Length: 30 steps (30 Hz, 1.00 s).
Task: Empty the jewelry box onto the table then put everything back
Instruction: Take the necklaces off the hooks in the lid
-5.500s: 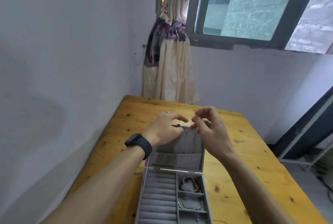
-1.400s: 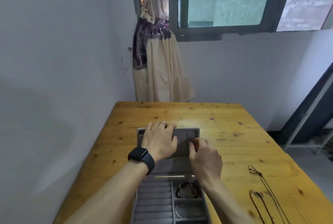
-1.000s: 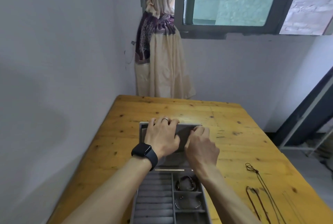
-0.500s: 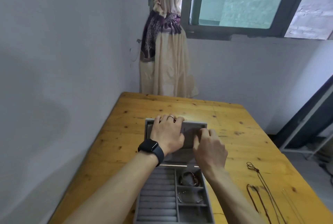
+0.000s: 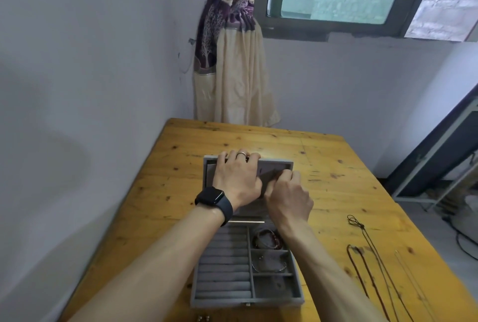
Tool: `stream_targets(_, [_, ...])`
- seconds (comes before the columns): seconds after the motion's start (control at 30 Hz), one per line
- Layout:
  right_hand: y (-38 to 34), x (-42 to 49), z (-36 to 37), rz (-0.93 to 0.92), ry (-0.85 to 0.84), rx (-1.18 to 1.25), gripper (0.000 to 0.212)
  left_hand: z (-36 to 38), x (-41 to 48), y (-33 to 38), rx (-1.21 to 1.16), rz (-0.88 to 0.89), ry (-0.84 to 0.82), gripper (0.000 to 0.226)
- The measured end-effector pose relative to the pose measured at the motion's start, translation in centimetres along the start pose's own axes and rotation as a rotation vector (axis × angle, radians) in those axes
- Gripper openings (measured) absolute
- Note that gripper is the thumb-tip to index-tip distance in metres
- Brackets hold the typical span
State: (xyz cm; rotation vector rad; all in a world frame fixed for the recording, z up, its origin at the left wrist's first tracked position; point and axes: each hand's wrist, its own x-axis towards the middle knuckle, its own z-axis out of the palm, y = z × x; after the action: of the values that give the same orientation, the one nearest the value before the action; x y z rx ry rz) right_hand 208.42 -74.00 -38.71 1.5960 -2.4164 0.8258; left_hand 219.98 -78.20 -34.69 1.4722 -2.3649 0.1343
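- Box (image 5: 245, 303) lies open on the table (image 5: 336, 166), right under both forearms, with its lid (image 5: 285, 164) laid back on the far side beneath the hands.
- Left hand (image 5: 236, 179) lies on the lid's lining, its fingers curled over the lid's far rim as if pinning it down.
- Right hand (image 5: 288, 200) sits just beside the left, its fingers bent into the lid's pocket. Whether they pinch anything I cannot tell; they hide their own tips.
- Below the right wrist, bracelets (image 5: 266, 240) lie in the box's right-hand compartments.
- Well to the right of the right hand, necklaces (image 5: 367, 257) are stretched out on the table; something small (image 5: 203, 317) lies on it near the left elbow.
- Step, as I judge it: the emptying half, now working through the lid pocket, since some pieces are out and others are not.
- Next move likely calls for a fine pinch with the right hand and a slow draw out of the pocket, the left bracing the lid so it does not lift. A thin cord could snag on the lining.
- After that, the bracelets need lifting out.
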Motion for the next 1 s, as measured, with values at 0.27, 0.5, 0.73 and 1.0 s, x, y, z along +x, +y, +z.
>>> stream_targets(0.27, [0.1, 0.9, -0.3, -0.045, 0.049, -0.02, 0.016, -0.3, -0.4, -0.2, -0.001, 0.011, 0.014, 0.052])
stream_targets(0.5, [-0.2, 0.5, -0.4, -0.032, 0.066, 0.078, 0.02, -0.4, -0.6, -0.2, 0.01, 0.012, 0.025, 0.051])
stream_targets(0.73, [-0.1, 0.8, -0.4, -0.068, 0.122, 0.022, 0.012, -0.5, -0.8, -0.2, 0.013, 0.021, 0.022, 0.051])
stream_targets(1.0, [1.1, 0.7, 0.2, -0.088, 0.191, -0.002, 0.009, -0.6, -1.0, -0.5, 0.008, 0.037, 0.028, 0.05])
